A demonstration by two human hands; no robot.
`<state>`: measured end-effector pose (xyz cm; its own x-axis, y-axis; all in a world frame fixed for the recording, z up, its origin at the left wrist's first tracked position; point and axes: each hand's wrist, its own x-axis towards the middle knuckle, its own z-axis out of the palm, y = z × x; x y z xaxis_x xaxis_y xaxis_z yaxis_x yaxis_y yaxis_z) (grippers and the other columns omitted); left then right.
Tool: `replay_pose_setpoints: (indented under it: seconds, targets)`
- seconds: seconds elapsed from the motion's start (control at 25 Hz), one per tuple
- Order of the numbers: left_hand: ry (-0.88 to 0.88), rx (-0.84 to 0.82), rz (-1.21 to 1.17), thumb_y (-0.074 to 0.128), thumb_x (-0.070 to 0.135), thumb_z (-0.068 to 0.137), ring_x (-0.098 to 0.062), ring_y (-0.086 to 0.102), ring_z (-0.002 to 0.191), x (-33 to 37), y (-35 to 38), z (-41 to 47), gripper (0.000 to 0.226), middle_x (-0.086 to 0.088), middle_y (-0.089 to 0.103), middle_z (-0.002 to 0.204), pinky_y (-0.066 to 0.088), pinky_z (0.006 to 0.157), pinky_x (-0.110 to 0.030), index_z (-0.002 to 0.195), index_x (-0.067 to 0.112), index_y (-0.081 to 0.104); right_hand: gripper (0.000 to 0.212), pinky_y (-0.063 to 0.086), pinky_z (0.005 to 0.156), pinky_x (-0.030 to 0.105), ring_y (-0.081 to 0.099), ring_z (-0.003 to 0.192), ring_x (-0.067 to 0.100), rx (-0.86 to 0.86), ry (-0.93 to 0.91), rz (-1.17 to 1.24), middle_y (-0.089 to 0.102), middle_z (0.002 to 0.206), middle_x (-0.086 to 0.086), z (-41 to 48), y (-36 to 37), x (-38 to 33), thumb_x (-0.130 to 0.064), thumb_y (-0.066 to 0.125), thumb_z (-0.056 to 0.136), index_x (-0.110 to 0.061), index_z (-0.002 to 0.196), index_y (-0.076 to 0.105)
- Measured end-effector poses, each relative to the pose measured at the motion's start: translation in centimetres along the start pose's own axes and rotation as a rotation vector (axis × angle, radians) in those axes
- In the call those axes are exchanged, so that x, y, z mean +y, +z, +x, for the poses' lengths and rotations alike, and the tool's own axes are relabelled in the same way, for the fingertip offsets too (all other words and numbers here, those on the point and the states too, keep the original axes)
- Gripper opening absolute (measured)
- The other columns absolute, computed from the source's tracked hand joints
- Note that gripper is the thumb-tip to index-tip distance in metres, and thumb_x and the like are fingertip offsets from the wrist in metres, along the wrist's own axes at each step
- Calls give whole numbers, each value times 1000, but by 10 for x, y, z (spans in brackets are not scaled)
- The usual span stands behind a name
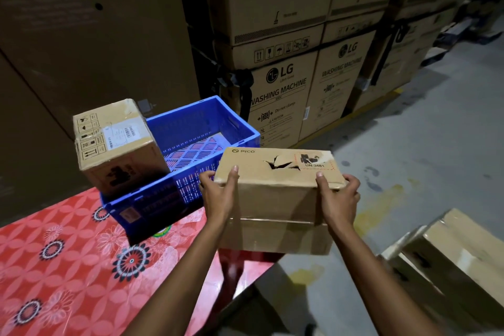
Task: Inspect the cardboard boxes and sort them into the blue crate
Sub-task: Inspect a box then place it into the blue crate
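Left hand (218, 194) and right hand (338, 196) each grip one end of PICO box (275, 199), thumbs hooked over its top edge. Box held in the air, just right of blue crate (207, 123). Top face torn beside a UN 3481 label. Crate sits on red floral tablecloth (68, 254). Second box (117, 144) tilted at crate's left end. LG cartons (278, 106) stacked far behind.

Washing-machine cartons (281, 101), floral tablecloth (60, 259)

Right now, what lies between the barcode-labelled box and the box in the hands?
Only bare floor and side wall of the blue crate, shown in the head view.
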<state>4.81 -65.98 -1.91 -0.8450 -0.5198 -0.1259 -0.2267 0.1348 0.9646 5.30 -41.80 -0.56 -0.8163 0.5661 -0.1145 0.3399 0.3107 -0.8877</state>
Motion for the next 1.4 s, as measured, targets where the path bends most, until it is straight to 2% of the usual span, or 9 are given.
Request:
replay_pose_setpoints:
  seconds: [0.12, 0.32, 0.44, 0.6, 0.72, 0.84, 1.0, 1.24, 1.4]
  targets:
    - [-18, -71, 61, 70, 76, 64, -27, 62, 105, -18, -10, -9, 78, -8, 57, 121, 55, 90, -44, 118, 21, 55, 70, 42, 83, 35, 51, 124, 39, 37, 20, 28, 48, 138, 22, -14, -1, 16, -45, 76, 89, -12, 136, 36]
    - [-30, -160, 105, 78, 49, 82, -23, 57, 101, -16, -15, -18, 60, -6, 49, 125, 53, 88, -38, 129, 18, 56, 75, 48, 86, 39, 57, 118, 38, 76, 42, 43, 54, 137, 20, -24, -3, 29, -43, 80, 85, -10, 139, 39]
    - [-52, -157, 93, 74, 68, 66, -25, 65, 102, -20, -14, -15, 72, -6, 60, 123, 58, 89, -49, 120, 23, 58, 77, 46, 92, 39, 54, 124, 37, 96, 9, 17, 51, 141, 18, -22, -7, 18, -44, 80, 86, -8, 143, 43]
    - [-63, -207, -4, 76, 32, 89, -27, 66, 108, -16, -12, -21, 38, -3, 66, 116, 55, 96, -50, 117, 21, 53, 73, 45, 91, 39, 54, 122, 36, 109, -111, -52, 50, 138, 16, -16, -16, -7, -42, 80, 85, -9, 142, 46]
    - [-58, -295, -46, 68, 20, 96, -28, 61, 121, -25, -15, -22, 44, -5, 63, 129, 49, 106, -51, 136, 17, 49, 73, 51, 95, 46, 55, 118, 34, 115, -289, -138, 50, 134, 14, -12, -15, -23, -45, 82, 82, -13, 139, 48]
    - [-9, -364, 139, 54, 22, 105, -31, 31, 150, -23, -24, -22, 63, -10, 30, 162, 30, 121, -48, 160, 17, 24, 74, 50, 99, 52, 55, 120, 31, 19, -412, -206, 49, 136, 11, -10, -11, -39, -47, 80, 83, -16, 142, 47]
    - [259, -354, 563, 38, 14, 105, -28, -1, 157, -6, -28, -16, 65, -11, -4, 170, 8, 124, -53, 163, 19, 10, 77, 49, 99, 55, 55, 121, 30, -111, -548, -240, 47, 137, 8, -19, 3, -55, -45, 81, 81, -21, 145, 47]
    - [291, -259, 370, 26, 63, 103, -27, 24, 152, 33, -35, -11, 69, -5, 27, 166, 23, 121, -58, 161, 27, 19, 68, 41, 102, 35, 48, 125, 11, -364, -740, -44, 53, 134, -8, -43, 4, -60, -43, 71, 74, -21, 137, 57]
    - [155, -376, 149, 24, 84, 90, -21, 69, 110, 66, -45, -5, 70, 3, 74, 114, 51, 100, -54, 120, 36, 65, 23, 38, 109, 32, 43, 137, 4, -417, -410, 368, 51, 146, -10, -54, 6, -66, -45, 67, 79, -34, 97, 76]
